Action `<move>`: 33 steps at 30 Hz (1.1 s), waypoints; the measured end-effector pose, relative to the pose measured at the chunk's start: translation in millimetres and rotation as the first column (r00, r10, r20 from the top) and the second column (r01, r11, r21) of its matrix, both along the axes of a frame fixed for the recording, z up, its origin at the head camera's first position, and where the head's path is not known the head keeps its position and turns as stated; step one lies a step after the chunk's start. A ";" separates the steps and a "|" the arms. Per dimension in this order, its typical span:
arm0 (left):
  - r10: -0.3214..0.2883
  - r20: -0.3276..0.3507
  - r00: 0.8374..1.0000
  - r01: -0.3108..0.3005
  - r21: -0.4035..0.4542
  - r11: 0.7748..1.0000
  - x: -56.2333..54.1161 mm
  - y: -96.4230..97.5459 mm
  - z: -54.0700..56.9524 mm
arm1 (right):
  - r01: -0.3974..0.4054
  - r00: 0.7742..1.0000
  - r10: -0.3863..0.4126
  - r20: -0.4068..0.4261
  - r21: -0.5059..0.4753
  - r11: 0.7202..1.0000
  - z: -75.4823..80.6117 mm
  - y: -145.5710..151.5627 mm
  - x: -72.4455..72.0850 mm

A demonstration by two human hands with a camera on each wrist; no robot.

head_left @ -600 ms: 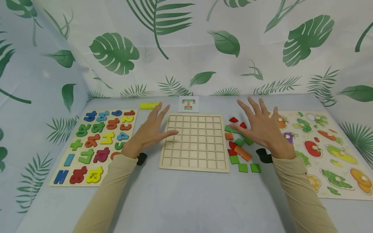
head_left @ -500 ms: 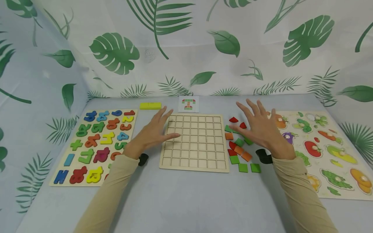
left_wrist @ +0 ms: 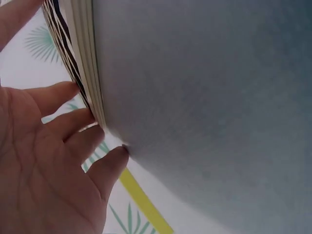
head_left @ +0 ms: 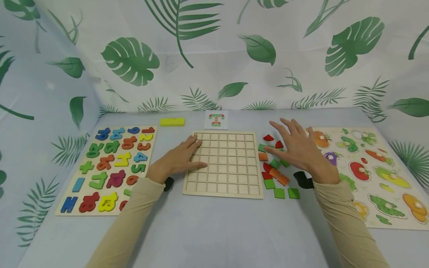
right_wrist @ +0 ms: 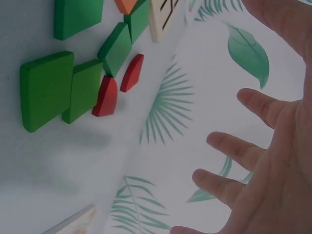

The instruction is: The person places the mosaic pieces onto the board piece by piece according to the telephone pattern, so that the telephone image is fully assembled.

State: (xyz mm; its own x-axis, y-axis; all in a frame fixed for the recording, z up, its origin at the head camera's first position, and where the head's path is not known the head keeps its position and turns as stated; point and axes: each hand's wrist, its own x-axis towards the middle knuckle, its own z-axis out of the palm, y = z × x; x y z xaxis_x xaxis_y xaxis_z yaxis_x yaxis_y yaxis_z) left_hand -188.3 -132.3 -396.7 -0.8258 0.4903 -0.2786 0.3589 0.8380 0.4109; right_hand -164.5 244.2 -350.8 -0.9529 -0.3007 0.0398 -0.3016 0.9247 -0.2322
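Observation:
A pale wooden grid board (head_left: 222,196) lies mid-table, its square cells bare. My left hand (head_left: 177,158) is at the board's left edge, thumb and fingers spread over the rim; in the left wrist view its fingertips (left_wrist: 87,117) come right at the edge. Above the loose pieces on the right hovers my right hand (head_left: 299,150), fingers spread and holding nothing. Beneath and beside it lie green square tiles (head_left: 279,192), orange square tiles (head_left: 263,156) and red curved-edge pieces (head_left: 268,137). The right wrist view shows several green tiles (right_wrist: 46,90) on the table, apart from the fingers.
Behind the board stands a pattern card (head_left: 216,120) with a T-like figure. A yellow block (head_left: 172,122) lies left of it. A number puzzle board (head_left: 77,210) is at far left, a vegetable puzzle board (head_left: 399,190) at far right. A leaf-print cloth (head_left: 207,74) rises behind.
My left hand has come down and toward me onto the board's left edge, uncovering the yellow block. My right hand has shifted slightly left and lower, still above the pieces.

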 end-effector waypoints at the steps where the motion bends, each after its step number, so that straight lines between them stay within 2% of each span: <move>1: 0.003 0.001 1.000 -0.003 0.000 1.000 0.6 0.2 0.0 | -0.004 1.000 0.004 -0.002 -0.001 1.000 0.2 -0.3 0.4; 10: 0.019 -0.015 1.000 -0.019 -0.018 1.000 5.1 0.2 0.9 | -0.015 1.000 0.015 0.006 -0.013 1.000 0.5 -1.7 0.1; 16: 0.054 -0.005 0.999 -0.054 -0.019 0.998 10.2 2.2 4.3 | -0.020 0.999 0.021 0.024 -0.019 1.000 0.2 -1.9 -0.4; 23: 0.061 -0.028 0.998 -0.062 -0.026 0.998 11.8 3.5 3.4 | -0.047 0.999 0.048 0.024 -0.027 0.999 1.0 -3.1 -0.3; 29: 0.052 -0.030 0.998 -0.053 -0.016 0.998 10.1 2.0 1.9 | -0.071 0.997 0.072 0.031 -0.028 0.997 1.3 -3.6 -7.6; 33: 0.039 -0.035 0.999 -0.040 -0.009 0.999 8.2 -1.2 1.4 | -0.112 0.992 0.115 0.053 -0.069 0.991 0.9 -0.3 -17.1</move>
State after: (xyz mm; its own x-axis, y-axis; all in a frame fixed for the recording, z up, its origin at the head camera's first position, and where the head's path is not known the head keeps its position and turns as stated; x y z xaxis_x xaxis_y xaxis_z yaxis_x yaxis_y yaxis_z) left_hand -180.1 -133.5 -395.3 -0.8538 0.4546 -0.2537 0.3395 0.8557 0.3907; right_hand -181.5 243.9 -349.9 -0.9140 -0.4055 0.0099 -0.3882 0.8674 -0.3112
